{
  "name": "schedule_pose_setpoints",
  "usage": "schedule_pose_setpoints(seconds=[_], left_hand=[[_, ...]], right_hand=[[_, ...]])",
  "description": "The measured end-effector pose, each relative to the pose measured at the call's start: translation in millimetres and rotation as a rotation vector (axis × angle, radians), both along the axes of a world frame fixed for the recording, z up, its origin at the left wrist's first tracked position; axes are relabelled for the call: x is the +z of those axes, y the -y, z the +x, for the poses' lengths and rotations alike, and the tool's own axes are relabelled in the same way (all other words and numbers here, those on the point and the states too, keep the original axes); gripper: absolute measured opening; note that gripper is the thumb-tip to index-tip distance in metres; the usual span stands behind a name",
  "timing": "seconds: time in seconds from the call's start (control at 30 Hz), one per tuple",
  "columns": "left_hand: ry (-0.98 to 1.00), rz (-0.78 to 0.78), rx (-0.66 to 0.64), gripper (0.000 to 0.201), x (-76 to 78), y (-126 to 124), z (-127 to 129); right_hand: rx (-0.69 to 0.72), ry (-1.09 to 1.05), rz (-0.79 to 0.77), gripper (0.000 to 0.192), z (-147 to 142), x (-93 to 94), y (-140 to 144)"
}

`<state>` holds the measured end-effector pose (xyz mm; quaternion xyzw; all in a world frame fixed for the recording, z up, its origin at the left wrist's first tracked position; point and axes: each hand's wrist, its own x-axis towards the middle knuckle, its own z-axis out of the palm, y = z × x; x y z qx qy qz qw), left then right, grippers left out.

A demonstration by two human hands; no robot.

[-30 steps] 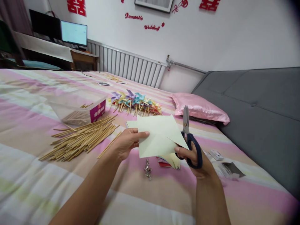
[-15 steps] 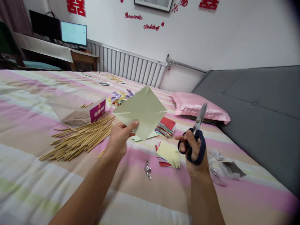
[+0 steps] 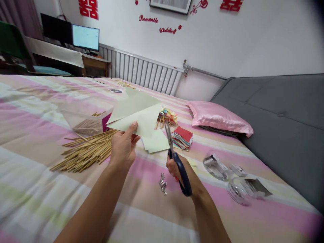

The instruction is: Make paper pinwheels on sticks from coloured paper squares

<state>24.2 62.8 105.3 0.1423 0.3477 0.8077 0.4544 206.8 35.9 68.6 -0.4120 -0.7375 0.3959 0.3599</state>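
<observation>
Left hand (image 3: 123, 148) pinching pale green paper square (image 3: 135, 114), right hand (image 3: 174, 167) gripping scissors (image 3: 177, 162), blades apparently just below paper edge, bamboo sticks (image 3: 86, 150) beside.

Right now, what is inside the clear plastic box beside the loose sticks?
The clear plastic box holds bamboo sticks lying along its bottom. The pale green paper in the left hand covers its right end, so anything there is hidden.
</observation>
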Motion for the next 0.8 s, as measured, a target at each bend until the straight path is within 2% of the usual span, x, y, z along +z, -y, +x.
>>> schedule_pose_setpoints(seconds=[0.13,0.3,0.6,0.8], left_hand=[[-0.001,0.018,0.022,0.027,1.4,0,-1],[-0.013,0.016,0.007,0.028,2.7,2,0],[-0.037,0.004,-0.021,0.031,0.2,5,10],[-0.051,0.005,-0.019,0.031,-1.2,4,10]], right_hand=[[0.128,0.057,-0.099,0.049,-1,-2.8,1],[0.244,0.020,-0.168,0.047,-4,5.8,8],[0.209,0.050,-0.178,0.042,-14,10.2,11],[0.195,0.027,-0.194,0.050,-17,9.6,12]])
